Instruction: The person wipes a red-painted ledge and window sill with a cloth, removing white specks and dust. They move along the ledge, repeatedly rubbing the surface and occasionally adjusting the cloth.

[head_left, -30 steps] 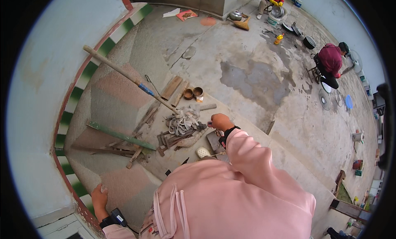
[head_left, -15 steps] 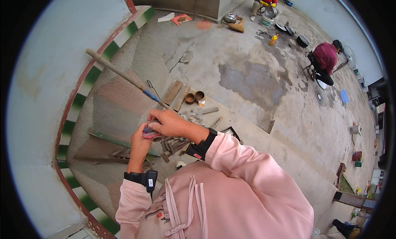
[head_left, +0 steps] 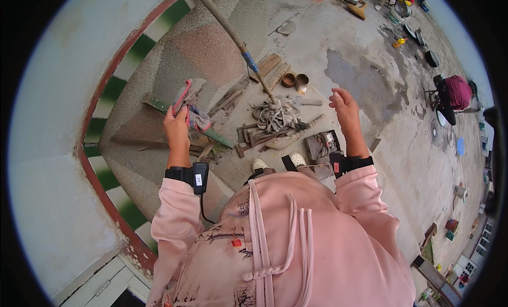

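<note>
Pink-grey cloth (head_left: 189, 107) gripped in left hand (head_left: 176, 128), lifted clear of the steps.
Split from right hand (head_left: 345, 110) since half a second ago, now open and empty above the mop (head_left: 275, 114) and wood scraps (head_left: 259, 135).

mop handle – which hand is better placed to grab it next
Probably the right. The right hand is open and empty, raised close to the mop head where the mop handle ends. The left hand already holds a cloth.
</note>
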Motion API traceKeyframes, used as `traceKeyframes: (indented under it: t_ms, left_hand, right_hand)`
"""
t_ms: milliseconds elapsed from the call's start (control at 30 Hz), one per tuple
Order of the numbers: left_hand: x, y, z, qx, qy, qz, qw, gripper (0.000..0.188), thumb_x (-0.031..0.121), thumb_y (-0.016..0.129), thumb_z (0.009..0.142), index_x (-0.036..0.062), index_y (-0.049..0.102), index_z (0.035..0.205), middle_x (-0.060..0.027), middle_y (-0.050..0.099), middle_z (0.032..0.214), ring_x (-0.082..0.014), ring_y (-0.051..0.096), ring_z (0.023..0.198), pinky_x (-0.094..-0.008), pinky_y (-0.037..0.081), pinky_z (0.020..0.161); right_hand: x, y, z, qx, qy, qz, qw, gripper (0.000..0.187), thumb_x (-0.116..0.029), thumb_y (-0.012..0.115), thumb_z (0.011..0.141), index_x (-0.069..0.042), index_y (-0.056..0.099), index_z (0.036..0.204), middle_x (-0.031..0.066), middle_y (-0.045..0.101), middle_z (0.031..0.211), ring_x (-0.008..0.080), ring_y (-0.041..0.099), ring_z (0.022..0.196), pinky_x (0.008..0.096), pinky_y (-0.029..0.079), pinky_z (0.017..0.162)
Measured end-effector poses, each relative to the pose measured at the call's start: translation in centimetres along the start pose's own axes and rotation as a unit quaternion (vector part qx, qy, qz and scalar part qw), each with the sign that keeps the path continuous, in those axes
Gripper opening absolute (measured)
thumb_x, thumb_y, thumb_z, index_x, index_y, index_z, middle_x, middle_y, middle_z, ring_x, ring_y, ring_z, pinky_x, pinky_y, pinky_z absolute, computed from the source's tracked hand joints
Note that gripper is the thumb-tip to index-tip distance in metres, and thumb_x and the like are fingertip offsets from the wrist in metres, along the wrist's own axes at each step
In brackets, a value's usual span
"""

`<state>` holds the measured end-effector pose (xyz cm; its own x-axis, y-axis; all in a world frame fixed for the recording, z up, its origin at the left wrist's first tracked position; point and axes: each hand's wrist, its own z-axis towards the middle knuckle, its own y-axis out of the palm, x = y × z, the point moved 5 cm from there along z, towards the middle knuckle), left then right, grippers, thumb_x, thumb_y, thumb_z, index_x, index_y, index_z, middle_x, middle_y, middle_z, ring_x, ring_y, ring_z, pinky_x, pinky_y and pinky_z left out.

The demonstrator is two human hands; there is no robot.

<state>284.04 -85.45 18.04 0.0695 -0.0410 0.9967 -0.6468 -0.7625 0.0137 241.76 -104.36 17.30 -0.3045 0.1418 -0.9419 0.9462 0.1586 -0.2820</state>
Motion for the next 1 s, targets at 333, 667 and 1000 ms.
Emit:
traceKeyframes:
  t_ms: [333, 667, 1000]
  left_hand:
    - [-0.5, 3.1, -1.7, -0.086, -0.047, -0.007, 0.995, 0.028, -0.003, 0.060, 0.082, -0.0017, 0.062, 0.109, -0.0005, 0.063, 0.091, -0.0078, 0.056, 0.079, -0.0236, 0.046, 0.070]
    - [6.0, 7.7, -4.3, -0.239, -0.043, -0.038, 0.969, 0.031, 0.013, 0.054, 0.092, -0.0034, 0.056, 0.119, -0.0033, 0.060, 0.102, -0.0105, 0.055, 0.092, -0.0261, 0.044, 0.085]
    - [14.6, -2.9, 13.3, 0.161, 0.302, 0.382, 0.858, 0.014, 0.011, 0.061, 0.083, 0.0069, 0.069, 0.094, -0.0089, 0.064, 0.088, -0.0253, 0.062, 0.079, -0.0335, 0.050, 0.074]
  right_hand:
    - [-5.7, 13.8, -5.3, -0.271, -0.145, -0.082, 0.948, 0.055, -0.024, 0.064, 0.090, -0.011, 0.043, 0.139, 0.0144, 0.056, 0.124, 0.0190, 0.057, 0.104, 0.0323, 0.049, 0.086]
    - [-11.1, 23.5, -3.4, -0.253, -0.250, -0.001, 0.935, 0.077, -0.015, 0.073, 0.072, -0.006, 0.037, 0.140, 0.0242, 0.055, 0.121, 0.0355, 0.057, 0.108, 0.0388, 0.046, 0.092]
    - [-12.6, 17.7, 8.0, -0.188, -0.173, 0.046, 0.966, 0.055, 0.002, 0.058, 0.078, -0.007, 0.051, 0.131, -0.0013, 0.055, 0.082, 0.0089, 0.050, 0.073, 0.0231, 0.044, 0.069]
